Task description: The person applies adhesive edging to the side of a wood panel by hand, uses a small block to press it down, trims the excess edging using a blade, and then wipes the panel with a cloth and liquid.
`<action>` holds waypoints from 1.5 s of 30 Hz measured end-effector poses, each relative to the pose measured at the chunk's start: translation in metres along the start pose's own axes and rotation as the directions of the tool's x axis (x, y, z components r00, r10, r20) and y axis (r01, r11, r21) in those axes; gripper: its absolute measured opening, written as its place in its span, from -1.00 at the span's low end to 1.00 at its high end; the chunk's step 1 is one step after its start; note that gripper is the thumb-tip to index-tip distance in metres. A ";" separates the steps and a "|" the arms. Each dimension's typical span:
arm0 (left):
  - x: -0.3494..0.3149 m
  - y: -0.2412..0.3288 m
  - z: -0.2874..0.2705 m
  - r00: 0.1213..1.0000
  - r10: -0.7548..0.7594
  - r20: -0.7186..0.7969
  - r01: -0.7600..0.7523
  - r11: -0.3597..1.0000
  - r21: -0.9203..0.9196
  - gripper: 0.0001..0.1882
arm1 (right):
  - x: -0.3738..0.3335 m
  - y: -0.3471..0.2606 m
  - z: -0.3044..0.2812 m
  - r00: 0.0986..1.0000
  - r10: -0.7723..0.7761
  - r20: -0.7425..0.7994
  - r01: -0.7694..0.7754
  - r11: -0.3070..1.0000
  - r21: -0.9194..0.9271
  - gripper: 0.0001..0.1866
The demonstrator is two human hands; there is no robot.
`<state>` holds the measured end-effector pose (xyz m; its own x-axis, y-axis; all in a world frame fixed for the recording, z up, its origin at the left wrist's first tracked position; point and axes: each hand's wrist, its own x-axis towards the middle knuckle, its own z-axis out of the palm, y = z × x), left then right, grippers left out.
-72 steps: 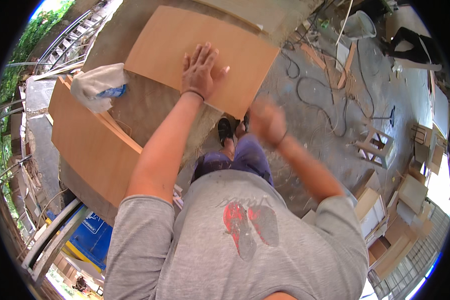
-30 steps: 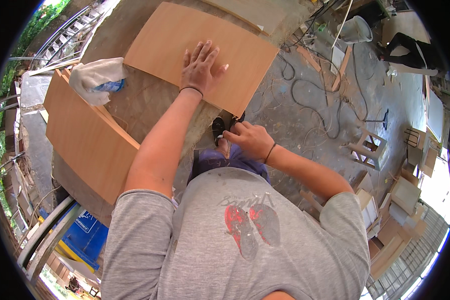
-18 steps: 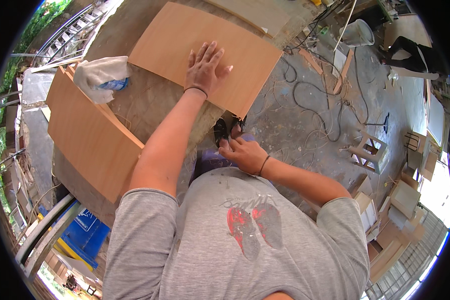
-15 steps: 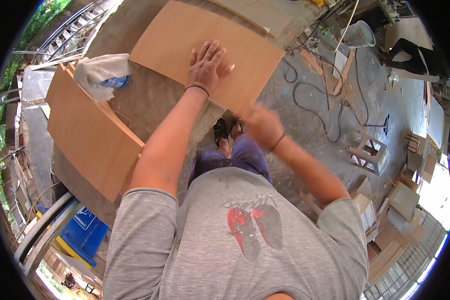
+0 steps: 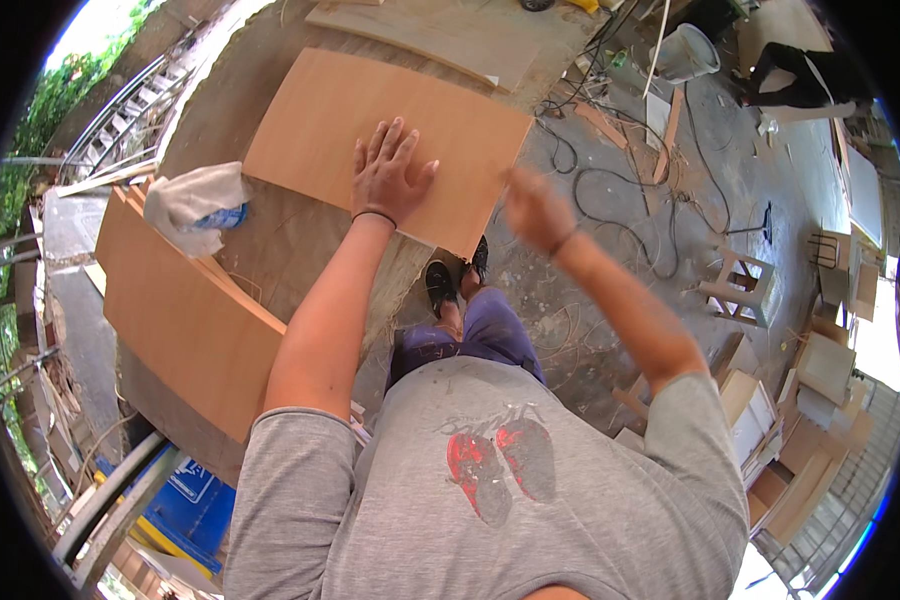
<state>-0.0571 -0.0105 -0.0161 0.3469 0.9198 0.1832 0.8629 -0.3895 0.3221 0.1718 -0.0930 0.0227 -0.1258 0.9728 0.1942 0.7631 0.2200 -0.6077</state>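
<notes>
A wood-toned rectangular panel (image 5: 310, 110) lies flat on the work surface in front of me. My left hand (image 5: 390, 178) rests palm down on it, fingers spread, near its near edge. At the panel's right edge is my right hand (image 5: 540, 210), blurred by motion. Its fingers are curled together, and whatever they hold is hidden or too small to name. Several similar panels (image 5: 185, 315) are stacked on the left. A beige cloth and a blue-and-white packet (image 5: 223, 216) sit at their far end.
Another pale board (image 5: 410, 45) lies beyond the panel. Black cables (image 5: 610, 215) trail over the floor on the right, near a white bucket (image 5: 686, 54) and a small stool (image 5: 740, 287). Wood offcuts (image 5: 810, 440) are piled at right. A blue bin (image 5: 192, 505) stands lower left.
My right hand has moved from the panel's near right corner farther along its right edge, away from me. The left hand stays flat on the panel. The whole view has shifted slightly.
</notes>
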 end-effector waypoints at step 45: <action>-0.003 -0.006 0.004 0.999 0.004 -0.049 -0.004 1.000 -0.012 -0.43 | -0.036 -0.052 0.001 0.941 -0.030 0.337 0.087 0.984 -0.154 -0.76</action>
<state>-0.0621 -0.0106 -0.0226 0.3316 0.9150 0.2297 0.8571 -0.3939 0.3320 0.1357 -0.1391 0.0467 -0.3551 0.9330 -0.0584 0.8378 0.2899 -0.4625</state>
